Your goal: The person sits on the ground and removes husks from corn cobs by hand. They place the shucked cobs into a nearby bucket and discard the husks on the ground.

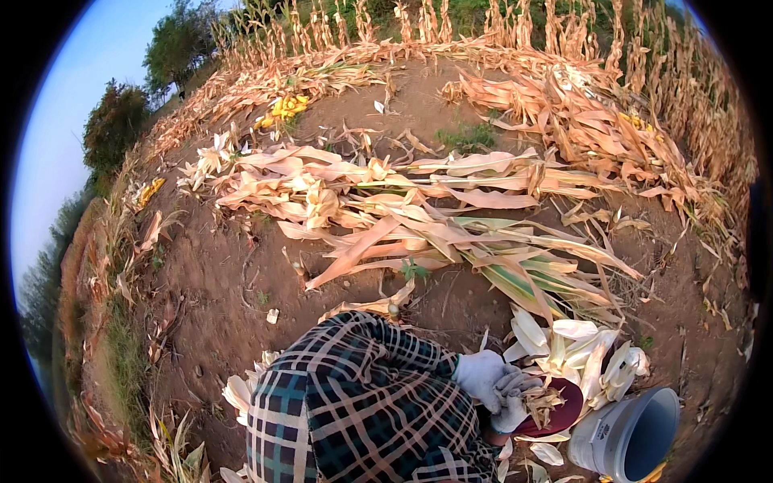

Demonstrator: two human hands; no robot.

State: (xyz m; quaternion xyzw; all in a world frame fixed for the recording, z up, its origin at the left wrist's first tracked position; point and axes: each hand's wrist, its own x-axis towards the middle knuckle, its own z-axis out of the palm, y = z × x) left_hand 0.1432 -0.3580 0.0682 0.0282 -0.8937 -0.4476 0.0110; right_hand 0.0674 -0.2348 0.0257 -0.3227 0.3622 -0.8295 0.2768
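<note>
My left hand (479, 375), in a white work glove, comes out of a plaid sleeve and closes in against my right hand (510, 413), gloved too. Together they grip a bunch of dry, tan corn husk (542, 406); whether an ear is inside is hidden. Just behind the husk shows a dark red object (566, 403), too covered to name for certain. Pale peeled corn husks (578, 350) lie heaped beyond my hands. To their right a grey-white plastic bucket (595, 439) leans with its mouth towards the lower right.
Cut, dry corn stalks (386, 199) lie across the bare soil ahead. Piles of yellow corn ears (288, 107) rest farther off, with another ear pile (151, 192) at left. Standing dry corn (664, 78) borders the far and right sides. A stubble stump (299, 269) pokes up.
</note>
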